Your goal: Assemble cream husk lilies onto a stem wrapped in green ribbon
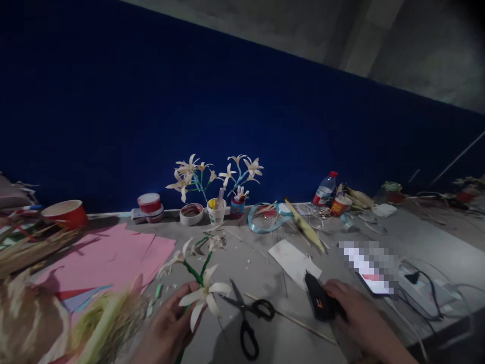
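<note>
My left hand is closed around the green-wrapped stem of an artificial flower spray. One cream flower with long petals faces me, and more blooms branch off behind it. At the right, my right hand is closed on a black glue gun. Its nozzle points away from me, over a white piece of paper. Between my hands lie open scissors with black handles. A thin stick rests on the table just beyond their handles.
Pink paper sheets and dried husks cover the left side. Along the blue wall stand finished flowers, cups, a blue ribbon and a bottle. A phone and a power strip with cables lie right.
</note>
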A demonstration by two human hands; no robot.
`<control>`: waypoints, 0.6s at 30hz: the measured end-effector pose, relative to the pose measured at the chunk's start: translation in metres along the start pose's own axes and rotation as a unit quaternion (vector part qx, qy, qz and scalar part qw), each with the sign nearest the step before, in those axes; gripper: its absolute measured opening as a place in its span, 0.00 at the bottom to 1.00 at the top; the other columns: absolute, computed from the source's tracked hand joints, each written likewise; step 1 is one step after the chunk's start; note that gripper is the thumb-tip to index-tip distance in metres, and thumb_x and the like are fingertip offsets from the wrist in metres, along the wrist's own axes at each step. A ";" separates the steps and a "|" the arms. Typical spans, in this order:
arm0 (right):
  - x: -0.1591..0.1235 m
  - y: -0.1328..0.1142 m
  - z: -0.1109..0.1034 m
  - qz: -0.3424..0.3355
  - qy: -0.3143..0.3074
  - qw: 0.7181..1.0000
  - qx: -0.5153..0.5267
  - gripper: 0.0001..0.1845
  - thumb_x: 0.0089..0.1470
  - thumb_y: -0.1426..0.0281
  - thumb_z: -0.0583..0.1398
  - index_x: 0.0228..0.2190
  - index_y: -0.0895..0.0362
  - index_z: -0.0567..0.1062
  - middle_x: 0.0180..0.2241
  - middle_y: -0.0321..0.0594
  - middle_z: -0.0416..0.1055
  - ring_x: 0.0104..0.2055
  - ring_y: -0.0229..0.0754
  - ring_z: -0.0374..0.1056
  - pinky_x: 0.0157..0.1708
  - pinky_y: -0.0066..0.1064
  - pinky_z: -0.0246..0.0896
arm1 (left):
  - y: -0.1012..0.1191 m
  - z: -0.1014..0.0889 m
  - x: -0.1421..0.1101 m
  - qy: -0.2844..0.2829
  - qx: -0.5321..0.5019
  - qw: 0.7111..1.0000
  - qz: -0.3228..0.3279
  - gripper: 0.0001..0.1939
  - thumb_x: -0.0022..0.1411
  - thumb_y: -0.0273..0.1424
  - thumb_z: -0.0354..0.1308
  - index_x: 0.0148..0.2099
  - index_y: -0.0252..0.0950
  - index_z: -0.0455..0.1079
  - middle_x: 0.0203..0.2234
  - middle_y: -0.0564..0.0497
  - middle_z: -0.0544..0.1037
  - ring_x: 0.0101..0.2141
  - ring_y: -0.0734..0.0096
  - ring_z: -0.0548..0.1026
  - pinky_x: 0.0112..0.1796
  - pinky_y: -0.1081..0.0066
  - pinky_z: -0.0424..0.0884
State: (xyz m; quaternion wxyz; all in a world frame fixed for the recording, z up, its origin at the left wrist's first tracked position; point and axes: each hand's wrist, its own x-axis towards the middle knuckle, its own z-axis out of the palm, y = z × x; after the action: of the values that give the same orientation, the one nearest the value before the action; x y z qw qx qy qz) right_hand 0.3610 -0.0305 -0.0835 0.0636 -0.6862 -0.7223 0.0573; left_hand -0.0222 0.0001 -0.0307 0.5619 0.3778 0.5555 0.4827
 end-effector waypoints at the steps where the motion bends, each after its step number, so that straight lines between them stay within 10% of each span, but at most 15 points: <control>1: 0.002 0.000 0.000 -0.005 0.002 1.000 0.001 0.31 0.38 0.79 0.54 0.47 0.58 0.74 0.55 0.49 0.69 0.57 0.51 0.63 0.57 0.43 0.56 | -0.002 0.001 0.000 0.005 -0.012 1.000 -0.004 0.21 0.42 0.47 0.67 0.35 0.38 0.73 0.20 0.56 0.71 0.23 0.72 0.68 0.23 0.78 0.64; 9: 0.012 0.014 -0.004 -0.086 -0.001 0.995 0.050 0.26 0.38 0.75 0.55 0.43 0.60 0.75 0.56 0.52 0.67 0.58 0.54 0.62 0.56 0.44 0.56 | 0.000 0.000 -0.004 -0.003 -0.047 0.999 -0.008 0.24 0.37 0.46 0.70 0.34 0.37 0.72 0.21 0.58 0.69 0.23 0.76 0.63 0.23 0.80 0.60; 18: 0.028 0.035 -0.011 0.043 0.071 0.932 0.353 0.17 0.46 0.61 0.55 0.31 0.54 0.80 0.36 0.49 0.81 0.44 0.59 0.74 0.46 0.44 0.65 | -0.007 0.000 0.003 -0.003 -0.024 1.000 -0.016 0.19 0.42 0.42 0.68 0.33 0.37 0.69 0.20 0.58 0.69 0.18 0.79 0.60 0.18 0.80 0.54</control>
State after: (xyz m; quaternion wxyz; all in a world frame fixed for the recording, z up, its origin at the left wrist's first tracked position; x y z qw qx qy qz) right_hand 0.3957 -0.0010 -0.0777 0.3507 -0.6521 -0.6188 0.2624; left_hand -0.0220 0.0011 -0.0377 0.5806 0.3566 0.5480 0.4852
